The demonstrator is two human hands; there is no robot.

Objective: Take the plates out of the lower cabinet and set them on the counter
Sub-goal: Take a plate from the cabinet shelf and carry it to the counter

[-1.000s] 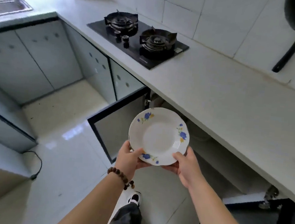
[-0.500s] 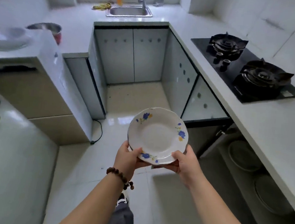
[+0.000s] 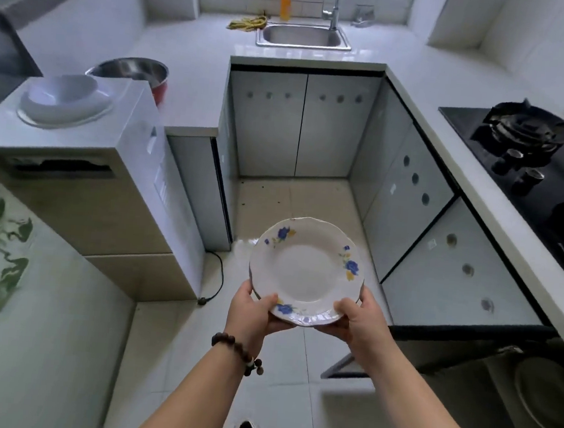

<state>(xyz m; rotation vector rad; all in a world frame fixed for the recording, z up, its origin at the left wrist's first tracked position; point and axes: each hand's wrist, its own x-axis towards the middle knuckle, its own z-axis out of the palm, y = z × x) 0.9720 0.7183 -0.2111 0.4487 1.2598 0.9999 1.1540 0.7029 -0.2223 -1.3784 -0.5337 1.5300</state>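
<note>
A white plate with blue flowers (image 3: 306, 272) is held level in mid-air over the floor, at the centre of the head view. My left hand (image 3: 251, 312) grips its near-left rim and my right hand (image 3: 360, 319) grips its near-right rim. A second rim seems to show just under it, so it may be a small stack. The open lower cabinet (image 3: 497, 386) lies at the lower right, with another plate (image 3: 547, 397) dimly visible inside. The white counter (image 3: 481, 183) runs along the right.
A black gas hob (image 3: 529, 174) sits on the right counter. White dishes (image 3: 63, 101) rest on a unit at the left, with a steel bowl (image 3: 133, 71) behind. A sink (image 3: 303, 36) is at the back. The open cabinet door (image 3: 349, 370) juts out low.
My view has swung left, from the right counter and hob toward the sink and left side. The plate stays in both hands at the same spot before me.
</note>
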